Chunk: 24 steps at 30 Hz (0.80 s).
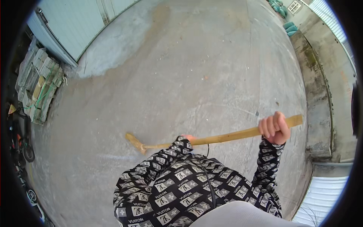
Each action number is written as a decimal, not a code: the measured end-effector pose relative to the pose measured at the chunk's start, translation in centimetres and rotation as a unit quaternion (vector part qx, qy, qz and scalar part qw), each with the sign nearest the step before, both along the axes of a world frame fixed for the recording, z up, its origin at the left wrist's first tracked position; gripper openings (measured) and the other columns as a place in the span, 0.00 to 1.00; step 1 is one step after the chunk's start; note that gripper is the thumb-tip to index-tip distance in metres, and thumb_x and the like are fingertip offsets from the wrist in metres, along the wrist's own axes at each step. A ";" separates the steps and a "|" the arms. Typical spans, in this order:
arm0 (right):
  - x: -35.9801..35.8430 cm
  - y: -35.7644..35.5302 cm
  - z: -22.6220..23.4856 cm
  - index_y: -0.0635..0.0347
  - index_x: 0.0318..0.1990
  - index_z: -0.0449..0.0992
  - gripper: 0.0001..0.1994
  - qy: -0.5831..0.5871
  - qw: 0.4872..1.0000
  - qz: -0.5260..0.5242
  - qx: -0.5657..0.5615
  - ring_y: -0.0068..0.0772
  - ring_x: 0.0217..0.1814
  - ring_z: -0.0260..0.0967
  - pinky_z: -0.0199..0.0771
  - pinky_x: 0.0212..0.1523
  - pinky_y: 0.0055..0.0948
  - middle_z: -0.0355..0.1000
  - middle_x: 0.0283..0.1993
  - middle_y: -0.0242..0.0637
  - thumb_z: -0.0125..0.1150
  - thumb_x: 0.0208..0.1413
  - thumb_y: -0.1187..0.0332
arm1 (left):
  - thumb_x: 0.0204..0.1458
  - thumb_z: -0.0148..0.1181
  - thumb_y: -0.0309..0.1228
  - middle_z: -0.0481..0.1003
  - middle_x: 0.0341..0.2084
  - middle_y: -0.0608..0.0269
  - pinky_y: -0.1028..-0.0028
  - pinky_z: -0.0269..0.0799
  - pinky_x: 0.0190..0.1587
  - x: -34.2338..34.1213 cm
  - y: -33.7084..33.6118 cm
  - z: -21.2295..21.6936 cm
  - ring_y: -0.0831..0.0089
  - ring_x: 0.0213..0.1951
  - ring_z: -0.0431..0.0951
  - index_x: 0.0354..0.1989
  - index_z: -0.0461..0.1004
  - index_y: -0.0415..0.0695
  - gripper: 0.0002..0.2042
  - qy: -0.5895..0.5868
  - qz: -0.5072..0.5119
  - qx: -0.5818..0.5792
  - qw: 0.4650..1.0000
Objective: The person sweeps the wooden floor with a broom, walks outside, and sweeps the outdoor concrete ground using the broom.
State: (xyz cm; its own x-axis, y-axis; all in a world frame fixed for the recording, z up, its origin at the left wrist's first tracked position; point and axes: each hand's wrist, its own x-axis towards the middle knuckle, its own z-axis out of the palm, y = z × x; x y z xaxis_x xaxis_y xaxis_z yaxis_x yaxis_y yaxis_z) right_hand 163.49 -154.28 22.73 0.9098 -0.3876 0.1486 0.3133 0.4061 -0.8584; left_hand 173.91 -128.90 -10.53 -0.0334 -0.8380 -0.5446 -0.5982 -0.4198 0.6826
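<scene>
Stick (228, 136) crosswise in front of shirt (181, 189), over floor (189, 83). Right grip (275, 128) curled round it near right end. Left grip (188, 137) mostly hidden; cannot tell if closed. Best: hold firm, steady.

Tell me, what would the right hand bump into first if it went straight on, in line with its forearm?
The way looks free ahead of the right hand, over concrete floor. Far off, green sacks may lie roughly in line, but depth is unclear.
</scene>
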 end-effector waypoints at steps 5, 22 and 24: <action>5.2 19.8 14.5 0.52 0.16 0.55 0.16 -0.121 0.975 0.147 -0.114 0.20 0.06 0.51 0.59 0.13 0.23 0.55 0.07 0.26 0.42 0.57 0.66 | 0.33 0.57 0.34 0.74 0.26 0.66 0.65 0.70 0.35 2.1 12.4 10.2 0.63 0.33 0.75 0.34 0.74 0.57 0.15 -0.139 0.252 -0.317 0.904; 12.6 46.9 27.9 0.53 0.24 0.61 0.18 -0.359 0.874 0.230 -0.235 0.16 0.10 0.60 0.69 0.17 0.18 0.62 0.10 0.24 0.51 0.56 0.51 | 0.50 0.56 0.29 0.69 0.13 0.73 0.76 0.61 0.22 9.0 37.4 23.6 0.80 0.20 0.68 0.45 0.72 0.55 0.13 -0.013 0.384 -0.320 0.866; 17.9 48.4 21.8 0.51 0.23 0.59 0.21 -0.157 0.962 0.200 -0.099 0.17 0.07 0.53 0.61 0.14 0.20 0.55 0.09 0.21 0.43 0.57 0.45 | 0.48 0.57 0.28 0.76 0.22 0.62 0.71 0.70 0.33 8.1 42.4 17.1 0.72 0.28 0.76 0.36 0.78 0.56 0.08 -0.130 0.382 -0.299 0.865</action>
